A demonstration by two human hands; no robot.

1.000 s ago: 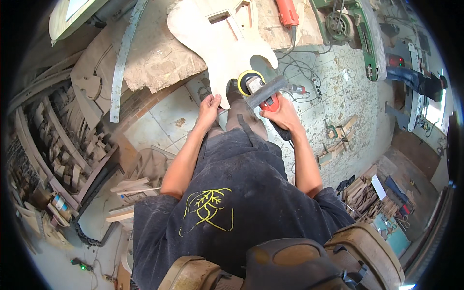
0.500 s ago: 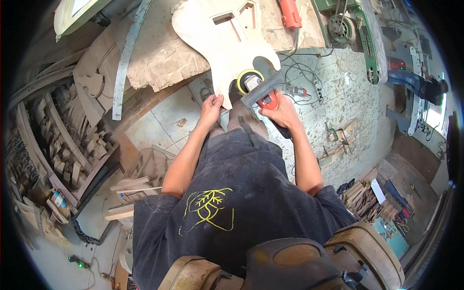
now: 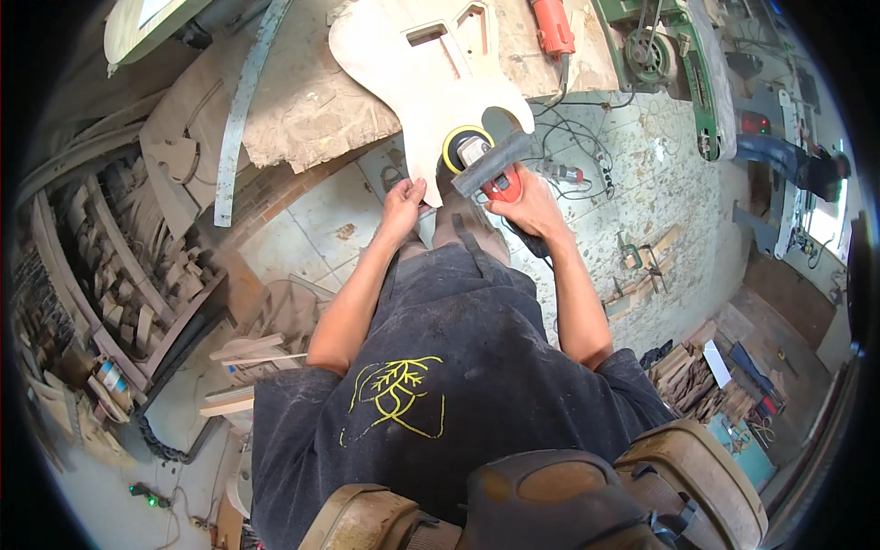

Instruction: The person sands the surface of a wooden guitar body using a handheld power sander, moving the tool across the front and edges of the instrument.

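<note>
A pale wooden electric guitar body (image 3: 394, 69), with cut-out cavities in its face, lies at the top centre and juts over the near edge of the workbench (image 3: 316, 119). My left hand (image 3: 401, 207) grips the near tip of the guitar body, thumb on top and fingers mostly hidden beneath. My right hand (image 3: 534, 209) is wrapped round a red disc sander (image 3: 502, 186), which has a grey bar across it. The sander's round, yellow-rimmed pad (image 3: 449, 148) is at the inner edge of that tip; whether it touches the wood I cannot tell.
A red power tool (image 3: 554, 32) lies on the bench, its cable trailing to the floor. A metal strip (image 3: 240, 115) overhangs the left side. Green machinery (image 3: 649, 55) stands at the upper right. Clamped wood (image 3: 646, 266) lies on the floor. Shelved offcuts (image 3: 137, 275) fill the left.
The sander and my right hand have shifted slightly left and away from me along the guitar body's edge. My left hand keeps its grip in nearly the same place.
</note>
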